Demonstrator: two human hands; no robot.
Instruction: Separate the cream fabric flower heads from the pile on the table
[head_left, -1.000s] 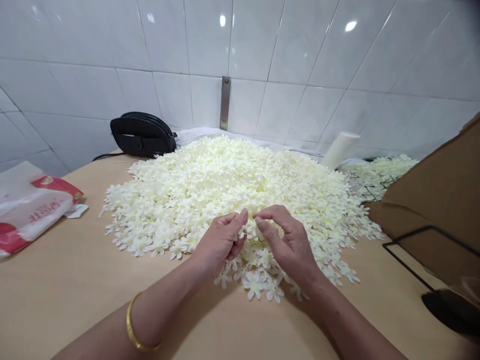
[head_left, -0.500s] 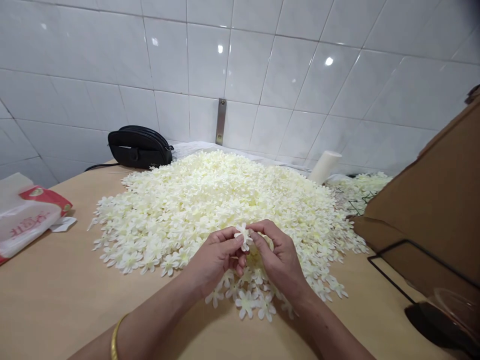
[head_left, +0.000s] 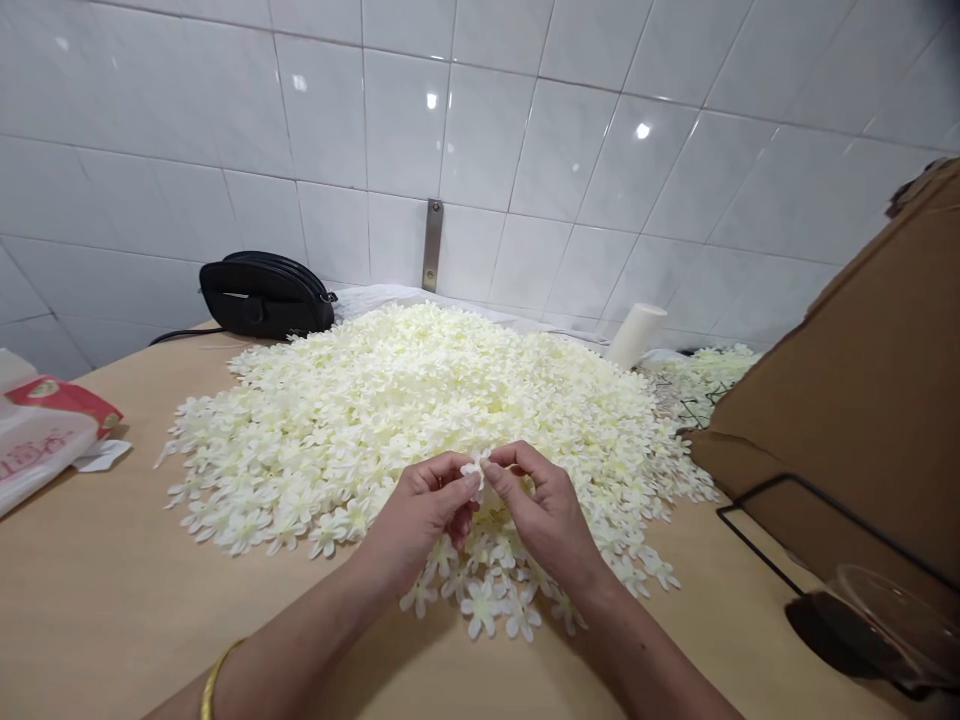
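A small white artificial flower [head_left: 475,468] is pinched between my two hands, just over the near edge of a big heap of flowers. My left hand [head_left: 431,505] grips it from the left between thumb and forefinger, the other fingers curled beneath. From the right, my right hand [head_left: 541,505] pinches its other side with thumb tip and forefinger. The heap of cream-white artificial flowers [head_left: 420,380] spreads over the table behind and under my hands. A few loose flowers [head_left: 484,605] lie between my forearms.
A black bag [head_left: 266,295] stands at the back left, with a red-and-white plastic packet [head_left: 56,430] nearer on the left. Right of the heap are a white cylinder [head_left: 636,335], a cardboard box [head_left: 840,400] and dark-lensed glasses [head_left: 847,635]. A tiled wall [head_left: 330,120] closes off the back of the table.
My right fingertips have come in closer and now cover more of the flower, which shows less of its petals. The whole view has shifted slightly, so things appear further left.
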